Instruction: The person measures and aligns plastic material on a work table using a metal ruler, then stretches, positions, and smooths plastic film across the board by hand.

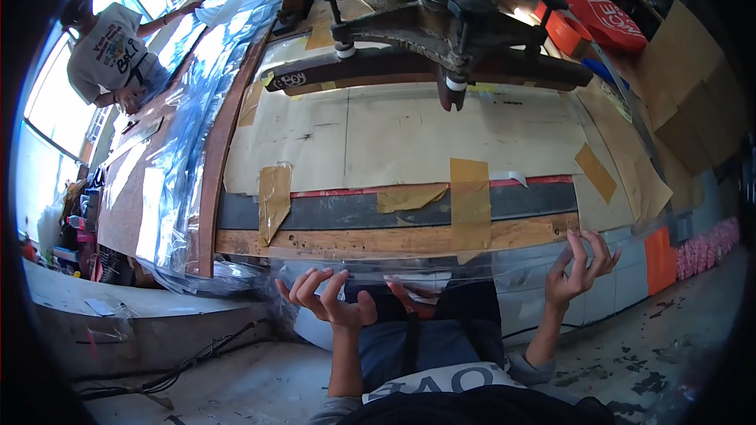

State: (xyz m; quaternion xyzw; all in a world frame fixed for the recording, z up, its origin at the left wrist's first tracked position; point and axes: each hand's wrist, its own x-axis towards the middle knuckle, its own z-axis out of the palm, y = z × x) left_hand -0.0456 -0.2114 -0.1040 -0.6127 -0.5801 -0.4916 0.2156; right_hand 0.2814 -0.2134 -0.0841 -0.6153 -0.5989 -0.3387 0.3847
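Observation:
A clear plastic sheet point(425, 265) spans the front edge of the work table, over a wooden strip point(378, 241). My left hand point(331, 297) holds its near edge left of centre, fingers curled up against it and thumb out to the side. On the right, my right hand point(579, 267) has bent fingers at the same edge, near the strip's right end. Behind the strip lie a dark grey band point(331, 211) and a pale board point(394, 138) with brown tape. Reflections partly blur where the fingertips meet the sheet.
A dark metal frame point(441, 31) with a crossbar overhangs the board. At the left, a person point(118, 51) stands beside layered clear plastic point(201, 110). An orange tape roll point(565, 34), a red bag point(606, 22) and cardboard point(697, 102) are at the right. Cables point(177, 374) lie lower left.

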